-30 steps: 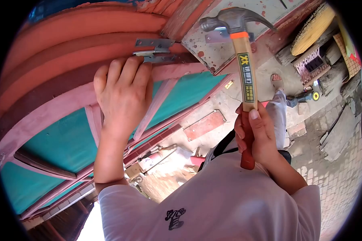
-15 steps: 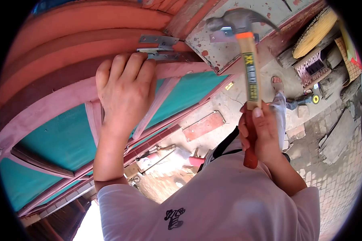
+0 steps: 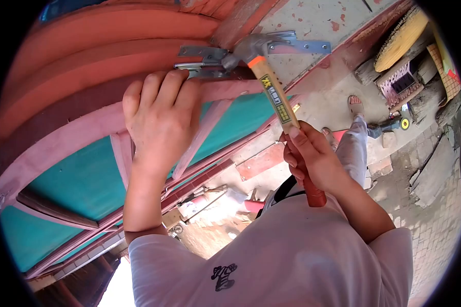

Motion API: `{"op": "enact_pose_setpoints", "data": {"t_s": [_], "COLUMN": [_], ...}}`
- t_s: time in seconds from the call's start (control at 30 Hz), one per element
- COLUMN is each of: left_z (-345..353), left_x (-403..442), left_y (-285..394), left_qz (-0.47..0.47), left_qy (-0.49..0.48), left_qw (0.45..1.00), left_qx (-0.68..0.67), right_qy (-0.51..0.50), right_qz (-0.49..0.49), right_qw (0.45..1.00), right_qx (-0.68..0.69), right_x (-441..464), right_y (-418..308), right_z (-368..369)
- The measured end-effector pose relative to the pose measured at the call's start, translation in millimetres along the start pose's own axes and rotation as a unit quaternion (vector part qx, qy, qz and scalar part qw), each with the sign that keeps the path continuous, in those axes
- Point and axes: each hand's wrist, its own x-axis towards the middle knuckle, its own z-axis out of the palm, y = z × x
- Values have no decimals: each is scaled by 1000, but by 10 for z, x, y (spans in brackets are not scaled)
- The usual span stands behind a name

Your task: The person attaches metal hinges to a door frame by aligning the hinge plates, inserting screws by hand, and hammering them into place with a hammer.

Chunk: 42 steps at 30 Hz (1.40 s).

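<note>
Upper centre, I seem to be tapping the hinge (image 3: 202,52); right hand (image 3: 316,159) wraps the hammer (image 3: 274,96), left hand (image 3: 164,120) curls, hold unclear. Another tap needs finger clearance.

Outdoor work yard, prob. home: brick paving (image 3: 438,225), lg. red-framed door (image 3: 56,143).

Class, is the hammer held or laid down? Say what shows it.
The hammer is held: the right hand wraps round its red grip, the metal head beside a hinge.

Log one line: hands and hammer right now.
Left hand on pink wooden frame | right hand gripping wood-handled claw hammer | hammer head at silver metal hinge
</note>
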Motion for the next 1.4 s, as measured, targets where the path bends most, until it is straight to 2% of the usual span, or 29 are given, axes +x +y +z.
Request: {"op": "enact_pose_setpoints", "data": {"t_s": [0.1,0.27,0.5,0.63,0.7,0.77,0.9,1.03,1.17,1.2,1.3,1.4], "left_z": [-5,8,34,21,-8,13,35,23,15,10,10,-37], "left_x": [8,-8,-7,-19,-41,-40,-42,-40,-41,-30,-20,-34], "left_y": [7,-2,-10,-30,-34,-37,-51,-52,-51,-52,-42,-37], "left_qz": [-5,-2,-9,-11,-19,-13,-4,-3,-1,-1,0,-20], "left_qy": [-3,-4,11,9,-13,7,21,24,22,22,13,-26], "left_qw": [1000,1000,1000,1000,1000,1000,1000,999,999,999,1000,999], "left_qx": [0,6,2,-7,-20,-17,-21,-23,-23,-22,-21,-36], "right_qy": [2,38,63,78,109,129,155,184,199,181,104,82], "right_qz": [-28,-156,-118,-142,-159,-152,-201,-214,-222,-235,-166,-112], "right_qw": [999,986,980,972,948,940,886,851,840,848,924,957], "right_qx": [19,46,-144,-171,-253,-277,-387,-442,-453,-439,-328,-254], "right_x": [-136,-387,-424,-421,-410,-386,-284,-248,-236,-275,-608,-862], "right_y": [-83,31,183,5,-156,-356,-471,-593,-776,-777,-710,-488], "right_z": [-10,-102,-336,-508,-583,-614,-756,-857,-976,-957,-944,-936]}}
